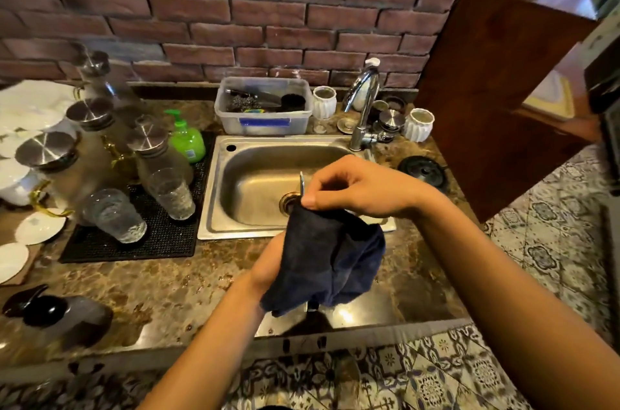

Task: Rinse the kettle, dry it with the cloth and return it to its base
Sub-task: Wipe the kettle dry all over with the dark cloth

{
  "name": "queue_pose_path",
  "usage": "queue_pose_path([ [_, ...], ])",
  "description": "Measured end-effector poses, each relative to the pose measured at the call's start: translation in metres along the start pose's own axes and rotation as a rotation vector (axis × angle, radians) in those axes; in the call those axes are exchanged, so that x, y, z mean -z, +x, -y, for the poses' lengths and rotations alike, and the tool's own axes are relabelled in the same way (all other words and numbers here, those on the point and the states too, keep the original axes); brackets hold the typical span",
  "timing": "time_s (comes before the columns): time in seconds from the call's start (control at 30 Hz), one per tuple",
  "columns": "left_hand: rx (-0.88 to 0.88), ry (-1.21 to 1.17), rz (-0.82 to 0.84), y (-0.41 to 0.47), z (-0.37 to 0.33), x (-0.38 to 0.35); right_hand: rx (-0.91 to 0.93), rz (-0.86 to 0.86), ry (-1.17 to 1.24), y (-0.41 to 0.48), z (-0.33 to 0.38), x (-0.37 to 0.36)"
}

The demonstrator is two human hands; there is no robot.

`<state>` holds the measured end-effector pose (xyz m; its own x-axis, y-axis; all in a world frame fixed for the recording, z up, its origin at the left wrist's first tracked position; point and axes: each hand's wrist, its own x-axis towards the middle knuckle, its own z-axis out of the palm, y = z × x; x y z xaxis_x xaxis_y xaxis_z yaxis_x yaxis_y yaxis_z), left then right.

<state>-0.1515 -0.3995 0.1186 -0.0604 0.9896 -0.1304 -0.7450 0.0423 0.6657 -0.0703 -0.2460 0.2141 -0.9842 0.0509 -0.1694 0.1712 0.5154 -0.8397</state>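
A dark blue cloth [330, 258] hangs bunched over the sink's front edge, held by both hands. My right hand [355, 188] pinches its top corner; a thin metal strip [301, 182] sticks up beside the thumb. My left hand [270, 260] grips the cloth from below and is mostly covered by it. What the cloth wraps is hidden. A glass kettle [63, 315] with a black lid and handle sits on the counter at the near left, apart from both hands. A round black kettle base [423, 171] lies right of the sink.
The steel sink [255, 174] has a tap [364, 101] at its back right. A black mat [161, 235] on the left holds glasses [114, 216] and lidded jars, with a green soap bottle [186, 138] behind. A plastic tub [263, 106] stands against the brick wall. White plates are stacked far left.
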Motion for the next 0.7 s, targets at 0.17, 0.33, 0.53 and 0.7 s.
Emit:
queue_pose_path([
  [0.17,0.026,0.049,-0.188,0.013,0.006,-0.038,0.021,-0.141,-0.003,-0.050,-0.013,0.027],
  [0.33,0.115,0.142,-0.055,0.047,0.004,-0.067,0.077,-0.351,0.104,-0.098,-0.032,0.054],
  [0.53,0.139,0.681,0.083,0.082,0.000,-0.078,0.065,-0.546,0.168,-0.135,-0.069,0.081],
  [0.7,0.119,0.841,0.105,0.119,0.012,-0.096,0.008,-0.592,0.106,-0.165,-0.101,0.105],
])
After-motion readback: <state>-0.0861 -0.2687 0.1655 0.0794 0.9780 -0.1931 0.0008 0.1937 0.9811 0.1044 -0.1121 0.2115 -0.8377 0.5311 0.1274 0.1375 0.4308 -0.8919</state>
